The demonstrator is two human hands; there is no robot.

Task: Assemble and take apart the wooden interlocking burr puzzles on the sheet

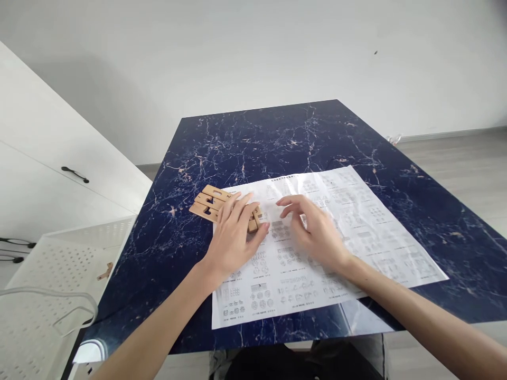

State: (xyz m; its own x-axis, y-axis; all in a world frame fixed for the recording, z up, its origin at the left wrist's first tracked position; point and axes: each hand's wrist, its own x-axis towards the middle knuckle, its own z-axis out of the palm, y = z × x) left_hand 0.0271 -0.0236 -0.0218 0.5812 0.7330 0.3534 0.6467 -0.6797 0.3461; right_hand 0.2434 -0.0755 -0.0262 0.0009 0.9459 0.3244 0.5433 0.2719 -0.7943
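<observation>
Left of the frame's centre, I see the left hand (231, 237) laid across the notched wooden pieces (203, 205) — whether it grips them I can't tell. They lie at the upper-left corner of the printed sheet (356, 221). Near mid-frame, my right hand (315, 229) curls over the sheet — thumb and fingertips apart.
</observation>
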